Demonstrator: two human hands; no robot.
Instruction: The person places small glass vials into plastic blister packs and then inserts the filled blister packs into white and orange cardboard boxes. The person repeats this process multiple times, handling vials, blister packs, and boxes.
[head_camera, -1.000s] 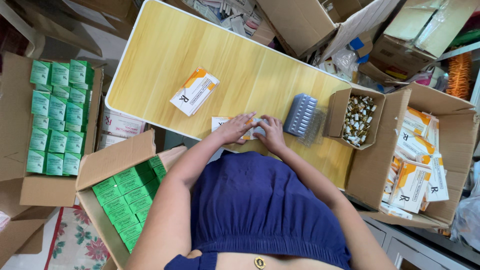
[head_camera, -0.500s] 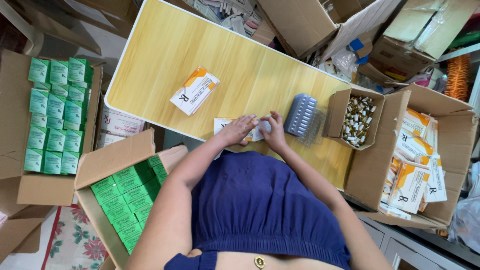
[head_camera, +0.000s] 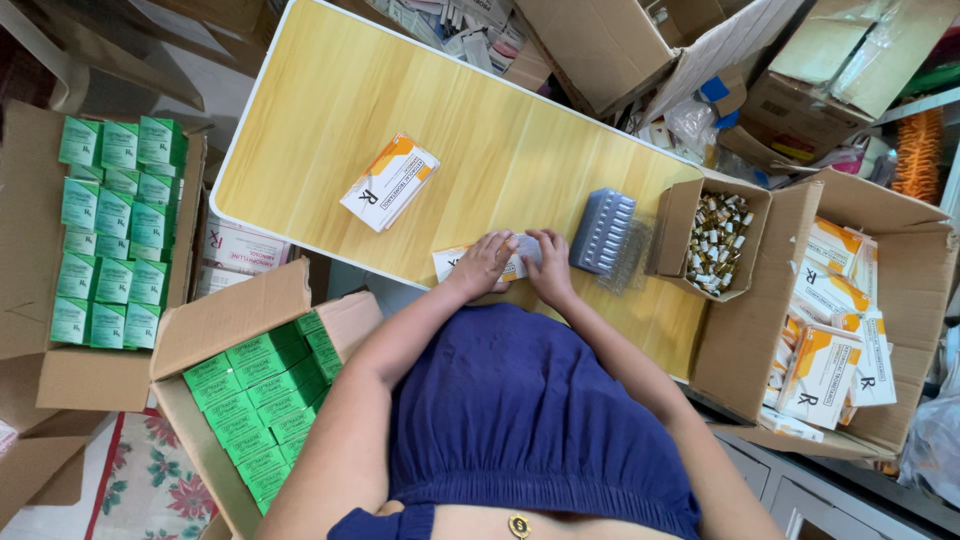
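On the yellow wooden table (head_camera: 330, 110), near its front edge, lies a white-and-orange carton (head_camera: 452, 264). My left hand (head_camera: 485, 264) rests on top of the carton, fingers together. My right hand (head_camera: 549, 266) grips the carton's right end, where a grey tray part shows between the two hands. A stack of grey plastic trays (head_camera: 602, 230) stands just right of my right hand. A second white-and-orange carton (head_camera: 388, 181) lies farther back on the table.
A small open box of little vials (head_camera: 712, 238) sits right of the trays. A big box of white-and-orange cartons (head_camera: 838, 320) stands at the right. Boxes of green packs stand at the left (head_camera: 108, 230) and at the lower left (head_camera: 262, 400). Cardboard clutter lies beyond the table.
Both hands have shifted slightly right and closer together on the carton; less of the carton's left end is covered now.
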